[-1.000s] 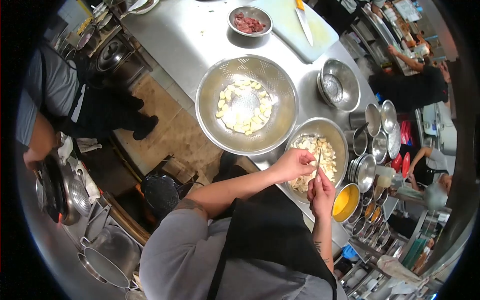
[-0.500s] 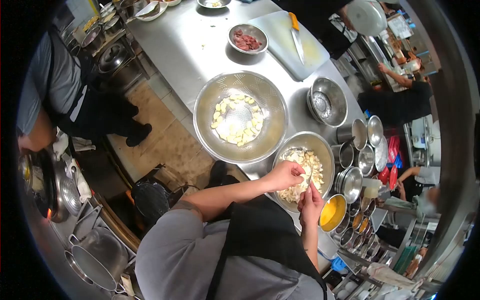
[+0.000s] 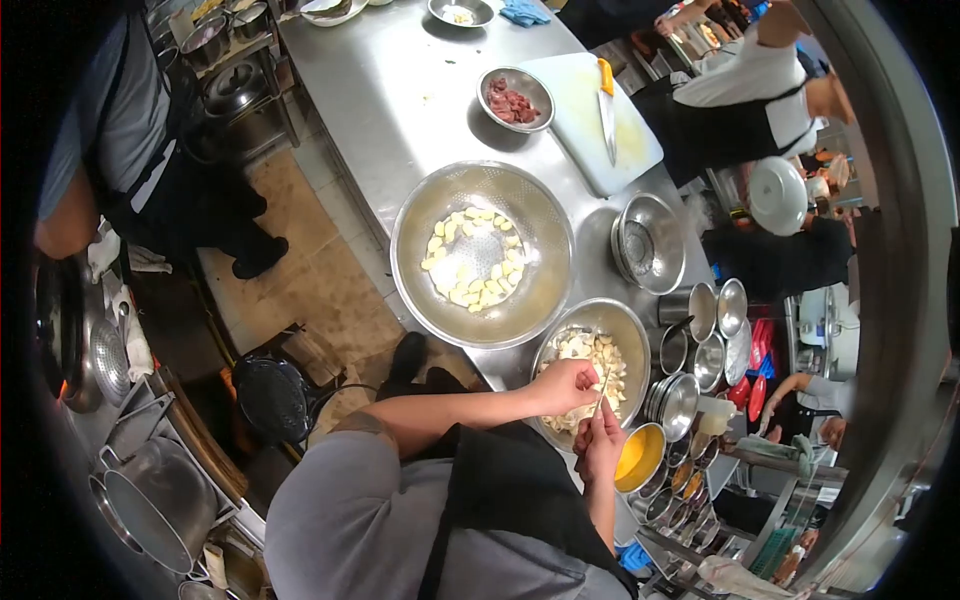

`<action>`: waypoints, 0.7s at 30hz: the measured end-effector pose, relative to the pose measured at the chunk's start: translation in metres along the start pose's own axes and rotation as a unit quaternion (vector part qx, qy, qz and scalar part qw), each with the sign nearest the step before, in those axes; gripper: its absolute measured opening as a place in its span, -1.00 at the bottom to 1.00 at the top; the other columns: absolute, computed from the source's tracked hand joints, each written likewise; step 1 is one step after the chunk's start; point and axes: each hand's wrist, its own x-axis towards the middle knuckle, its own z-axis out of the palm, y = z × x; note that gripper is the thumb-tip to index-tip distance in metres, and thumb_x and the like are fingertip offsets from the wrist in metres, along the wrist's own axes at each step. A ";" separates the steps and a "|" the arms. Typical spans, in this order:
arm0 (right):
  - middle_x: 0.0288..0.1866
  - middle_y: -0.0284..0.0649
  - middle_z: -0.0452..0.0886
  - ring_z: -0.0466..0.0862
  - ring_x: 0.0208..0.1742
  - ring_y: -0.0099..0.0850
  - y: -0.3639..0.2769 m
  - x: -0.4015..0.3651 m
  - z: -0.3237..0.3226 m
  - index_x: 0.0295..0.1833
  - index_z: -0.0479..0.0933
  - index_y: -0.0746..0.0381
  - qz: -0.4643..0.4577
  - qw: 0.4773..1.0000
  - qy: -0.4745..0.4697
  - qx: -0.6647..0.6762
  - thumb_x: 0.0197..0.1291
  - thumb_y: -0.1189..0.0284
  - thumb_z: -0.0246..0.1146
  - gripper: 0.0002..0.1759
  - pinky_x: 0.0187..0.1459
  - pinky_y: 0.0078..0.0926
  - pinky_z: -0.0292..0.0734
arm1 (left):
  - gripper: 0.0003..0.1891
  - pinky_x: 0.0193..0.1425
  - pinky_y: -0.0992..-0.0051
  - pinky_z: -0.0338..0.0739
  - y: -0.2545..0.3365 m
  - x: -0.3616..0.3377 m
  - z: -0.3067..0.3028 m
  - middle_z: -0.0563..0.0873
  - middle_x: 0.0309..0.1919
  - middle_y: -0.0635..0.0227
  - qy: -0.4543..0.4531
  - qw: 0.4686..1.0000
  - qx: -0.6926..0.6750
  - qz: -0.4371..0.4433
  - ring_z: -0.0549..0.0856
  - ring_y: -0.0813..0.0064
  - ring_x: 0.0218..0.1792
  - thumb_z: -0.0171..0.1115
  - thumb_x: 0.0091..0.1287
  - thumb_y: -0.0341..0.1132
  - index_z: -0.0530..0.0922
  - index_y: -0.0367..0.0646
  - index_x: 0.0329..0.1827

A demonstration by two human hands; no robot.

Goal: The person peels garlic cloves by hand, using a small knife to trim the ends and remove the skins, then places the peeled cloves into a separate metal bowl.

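Note:
Over a metal bowl of pale garlic cloves and peel, my two hands are close together. My left hand is closed in a pinch, and what lies between its fingertips is too small to make out. In my right hand is a small knife, its thin blade pointing up beside the left fingertips. A large perforated colander stands beyond the bowl, with peeled garlic cloves scattered over its bottom.
A cutting board carries an orange-handled knife. Near it are a bowl of raw meat and nested metal bowls. A pan of yellow liquid sits close to my right hand. Another person stands at the left by the stove.
The view has shifted, so the table items appear displaced. My hands stay together over the bowl with the knife in the right one. At right, a person in a white top has come into view.

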 end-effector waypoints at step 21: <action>-0.50 -0.38 0.50 0.34 -0.65 -0.67 0.009 0.005 -0.010 0.21 0.48 0.29 -0.069 0.997 -0.004 0.025 0.43 0.44 0.10 -0.69 -0.63 -0.72 0.20 | -0.78 -0.19 0.57 0.58 -0.006 -0.008 0.014 0.73 -0.29 0.26 -0.052 0.986 -0.110 -0.115 0.68 0.59 -0.30 0.28 0.31 -0.47 0.57 -0.42 -0.04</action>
